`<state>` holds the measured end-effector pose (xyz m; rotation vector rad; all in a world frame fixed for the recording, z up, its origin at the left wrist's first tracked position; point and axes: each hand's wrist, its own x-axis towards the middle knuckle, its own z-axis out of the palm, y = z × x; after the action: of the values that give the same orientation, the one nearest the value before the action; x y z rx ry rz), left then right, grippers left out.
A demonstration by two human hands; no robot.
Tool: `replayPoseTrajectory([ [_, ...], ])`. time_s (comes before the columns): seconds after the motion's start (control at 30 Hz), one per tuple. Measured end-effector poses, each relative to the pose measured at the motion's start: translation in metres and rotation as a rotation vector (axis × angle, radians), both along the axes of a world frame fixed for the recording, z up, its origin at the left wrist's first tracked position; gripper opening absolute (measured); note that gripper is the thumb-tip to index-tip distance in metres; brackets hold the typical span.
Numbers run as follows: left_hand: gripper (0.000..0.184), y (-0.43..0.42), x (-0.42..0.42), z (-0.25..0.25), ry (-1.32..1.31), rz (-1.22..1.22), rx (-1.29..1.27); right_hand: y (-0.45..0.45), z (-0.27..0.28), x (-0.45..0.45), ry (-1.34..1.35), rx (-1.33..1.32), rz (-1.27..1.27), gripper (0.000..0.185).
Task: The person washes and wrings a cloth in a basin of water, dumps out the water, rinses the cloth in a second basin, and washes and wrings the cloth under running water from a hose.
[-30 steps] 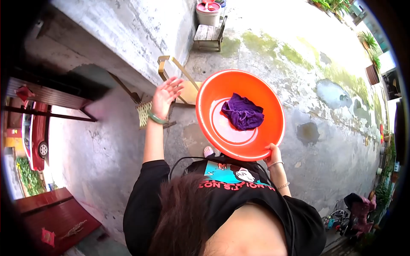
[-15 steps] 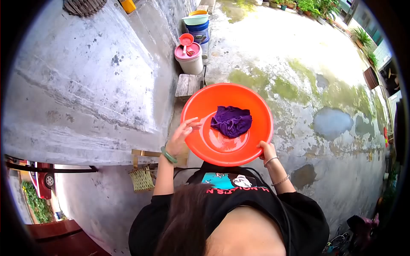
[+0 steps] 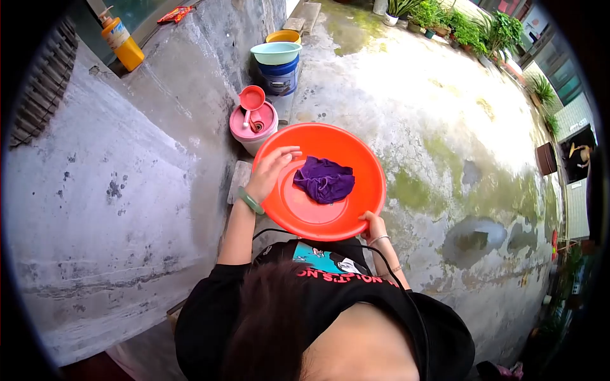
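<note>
In front of my body is an orange-red plastic basin (image 3: 318, 232), with a crumpled dark purple cloth (image 3: 325, 180) lying on its bottom. My right hand (image 3: 373, 225) grips the near right rim, thumb on the inside and fingers mostly hidden beneath. At the left rim, my left hand (image 3: 270, 174) is open, its fingers stretched out over the inside of the basin. Whether its palm presses on the rim I cannot tell. A green bangle (image 3: 251, 200) is on my left wrist.
Left of the basin runs a grey concrete wall (image 3: 127, 222). Along it stand a white bucket with a pink lid (image 3: 265, 120), a red dipper (image 3: 252, 98) on top, and a blue bucket (image 3: 277, 76) under a pale green basin (image 3: 276, 53). Damp, mossy patches (image 3: 413, 190) mark the ground.
The view has shifted forward, bringing the buckets nearer and a yellow pump bottle into sight. The basin has moved slightly left in view, cloth inside. My left hand reaches further over its rim.
</note>
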<state>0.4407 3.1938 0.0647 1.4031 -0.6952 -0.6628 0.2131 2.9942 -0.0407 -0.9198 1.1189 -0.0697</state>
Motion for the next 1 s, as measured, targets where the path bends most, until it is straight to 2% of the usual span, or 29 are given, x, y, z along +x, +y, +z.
replayPoseTrajectory([
  [0.07, 0.034, -0.069, 0.038, 0.013, 0.037, -0.119, -0.039, -0.054, -0.014, 0.035, -0.026, 0.029, -0.075, 0.007],
  [0.1, 0.034, -0.099, 0.059, 0.008, 0.074, -0.093, -0.023, -0.079, -0.018, 0.054, -0.031, 0.042, -0.106, 0.007],
  [0.13, 0.034, -0.124, 0.085, 0.004, -0.154, -0.058, 0.069, -0.105, -0.029, 0.073, -0.018, 0.035, -0.126, 0.008],
  [0.23, 0.033, -0.176, 0.155, -0.018, -0.389, 0.162, 0.172, -0.175, -0.051, 0.135, 0.052, -0.033, -0.14, 0.01],
  [0.27, 0.031, -0.186, 0.178, -0.021, -0.399, 0.165, 0.258, -0.201, -0.057, 0.164, 0.08, -0.07, -0.13, 0.01],
  [0.33, 0.03, -0.204, 0.217, -0.039, -0.365, 0.277, 0.264, -0.25, -0.049, 0.221, 0.086, -0.108, -0.09, 0.01],
  [0.4, 0.03, -0.22, 0.249, -0.068, -0.208, 0.435, 0.271, -0.312, -0.062, 0.274, 0.089, -0.047, -0.001, 0.009],
  [0.43, 0.031, -0.225, 0.26, -0.067, -0.136, 0.506, 0.283, -0.332, -0.05, 0.301, 0.075, -0.047, 0.039, 0.009],
  [0.47, 0.029, -0.23, 0.271, -0.064, -0.238, 0.545, 0.396, -0.353, -0.048, 0.329, 0.088, -0.047, 0.089, 0.008],
  [0.57, 0.028, -0.254, 0.307, -0.047, -0.218, 0.601, 0.444, -0.394, -0.029, 0.408, 0.07, -0.107, 0.234, 0.009],
  [0.67, 0.03, -0.276, 0.357, -0.057, -0.212, 0.694, 0.446, -0.421, -0.031, 0.49, 0.034, -0.129, 0.353, 0.01],
  [0.77, 0.031, -0.306, 0.435, -0.075, -0.298, 0.623, 0.475, -0.437, -0.045, 0.576, 0.05, -0.142, 0.388, 0.01],
  [0.87, 0.049, -0.341, 0.536, -0.094, -0.323, 0.402, 0.656, -0.441, -0.053, 0.659, 0.1, -0.152, 0.43, 0.01],
  [0.93, 0.064, -0.377, 0.605, -0.099, -0.358, 0.127, 0.825, -0.438, -0.036, 0.717, 0.147, -0.138, 0.446, 0.009],
  [1.0, 0.082, -0.413, 0.666, -0.124, -0.489, -0.05, 0.963, -0.448, -0.047, 0.766, 0.115, -0.102, 0.431, 0.009],
])
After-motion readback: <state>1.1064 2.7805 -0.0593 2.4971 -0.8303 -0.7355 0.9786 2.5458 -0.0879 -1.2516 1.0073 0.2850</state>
